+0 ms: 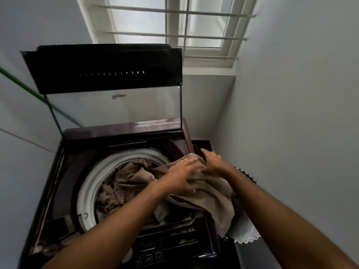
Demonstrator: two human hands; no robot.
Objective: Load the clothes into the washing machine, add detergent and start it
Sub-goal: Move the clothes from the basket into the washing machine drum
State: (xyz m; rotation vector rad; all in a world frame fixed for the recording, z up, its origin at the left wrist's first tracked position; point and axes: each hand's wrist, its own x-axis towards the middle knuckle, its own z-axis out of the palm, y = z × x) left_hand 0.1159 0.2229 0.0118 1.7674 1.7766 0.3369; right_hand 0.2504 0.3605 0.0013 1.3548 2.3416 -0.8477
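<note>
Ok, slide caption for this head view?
Both hands push a brown garment into the open top-loading washing machine.

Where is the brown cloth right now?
In the head view the brown cloth drapes over the washer's right front rim, half in the drum, under both hands: left hand, right hand.

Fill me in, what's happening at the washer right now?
A person is loading a top-load washing machine whose lid stands open. Both hands are on a tan cloth draped over the tub's right rim: the left hand grips it, the right hand rests on top. Brownish clothes already lie in the drum. No detergent is visible.
</note>
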